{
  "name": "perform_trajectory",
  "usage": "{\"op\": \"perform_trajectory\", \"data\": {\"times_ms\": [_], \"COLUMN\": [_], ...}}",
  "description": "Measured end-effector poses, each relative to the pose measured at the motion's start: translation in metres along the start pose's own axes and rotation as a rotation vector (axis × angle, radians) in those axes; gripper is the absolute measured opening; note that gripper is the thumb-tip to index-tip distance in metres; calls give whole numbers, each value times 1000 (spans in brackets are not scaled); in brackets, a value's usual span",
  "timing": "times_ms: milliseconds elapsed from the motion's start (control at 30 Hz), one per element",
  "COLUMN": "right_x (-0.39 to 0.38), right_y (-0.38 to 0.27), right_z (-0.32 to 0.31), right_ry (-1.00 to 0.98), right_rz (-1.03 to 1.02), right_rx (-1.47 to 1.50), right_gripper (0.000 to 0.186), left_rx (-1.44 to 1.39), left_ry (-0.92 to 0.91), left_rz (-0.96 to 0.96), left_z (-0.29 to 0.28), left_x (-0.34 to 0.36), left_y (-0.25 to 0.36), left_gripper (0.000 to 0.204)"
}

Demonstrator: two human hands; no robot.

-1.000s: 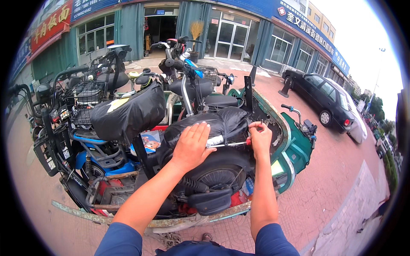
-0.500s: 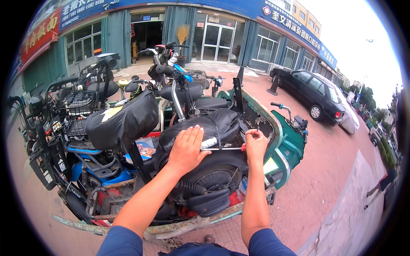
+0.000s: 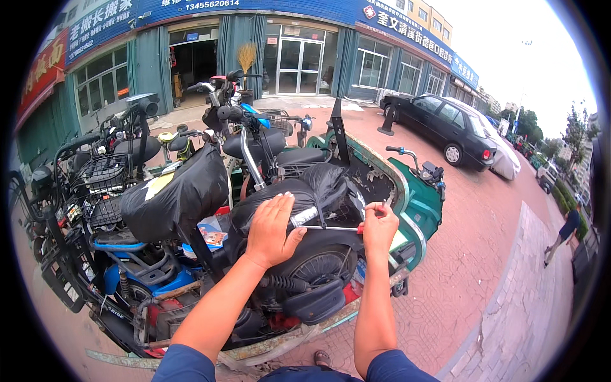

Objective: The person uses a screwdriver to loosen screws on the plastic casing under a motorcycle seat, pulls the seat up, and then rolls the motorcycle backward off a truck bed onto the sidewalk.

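Note:
My left hand (image 3: 272, 230) rests flat, fingers extended, on a seat wrapped in black plastic (image 3: 245, 213). In my right hand (image 3: 379, 235) is what looks like a long screwdriver (image 3: 331, 228), with a thin metal shaft and red on its handle. The shaft points left across the wrapped seat's lower edge, toward my left thumb; its tip is hard to make out there. Below it sit a rear wheel (image 3: 321, 267) with a black fender and a black box-shaped cover (image 3: 315, 302). A white label shows beside my left fingers.
Scooters crowd a green cargo bed with a worn rim (image 3: 273, 347). Another black-wrapped seat (image 3: 172, 197) and a wire basket (image 3: 105, 172) are at left. Green tricycle handlebars (image 3: 420, 167) stand at right. A black car (image 3: 442, 124) is parked beyond; a person (image 3: 568, 229) walks far right.
The view has shifted slightly, so the scene sits further left. Both hands keep nearly the same places on the seat and tool. The walking person shows more fully.

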State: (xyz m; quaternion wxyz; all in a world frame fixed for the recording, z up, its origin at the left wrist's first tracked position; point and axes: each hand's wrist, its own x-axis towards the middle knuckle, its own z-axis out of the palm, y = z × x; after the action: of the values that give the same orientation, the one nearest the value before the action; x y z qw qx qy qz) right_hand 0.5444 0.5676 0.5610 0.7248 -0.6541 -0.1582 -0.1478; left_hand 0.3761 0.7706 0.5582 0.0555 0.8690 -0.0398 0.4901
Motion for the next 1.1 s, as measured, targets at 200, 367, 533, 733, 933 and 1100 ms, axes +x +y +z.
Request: {"op": "perform_trajectory", "data": {"times_ms": [200,367,533,733,933,1100], "right_x": [-20,-30,-113,-125,-143,-150], "right_y": [-14,-13,-70,-92,-100,-60], "right_z": [-4,-13,-3,-52,-44,-26], "right_ry": [63,104,64,166,72,-122], "right_rz": [8,-38,-93,-255,-252,-331], "right_rx": [-36,-64,-101,-145,-163,-318], "right_gripper": [9,10,7,9,8,19], "left_rx": [-231,-325,-758,-640,-87,-92], "left_ry": [122,179,447,230,-61,-162], "left_rz": [-49,-83,-283,-402,-425,-513], "left_z": [-6,-1,-1,-25,-45,-65], "left_x": [-2,-2,-11,-23,-50,-70], "left_y": [-1,3,-23,-21,-29,-37], "left_gripper": [50,47,53,52,79,90]}}
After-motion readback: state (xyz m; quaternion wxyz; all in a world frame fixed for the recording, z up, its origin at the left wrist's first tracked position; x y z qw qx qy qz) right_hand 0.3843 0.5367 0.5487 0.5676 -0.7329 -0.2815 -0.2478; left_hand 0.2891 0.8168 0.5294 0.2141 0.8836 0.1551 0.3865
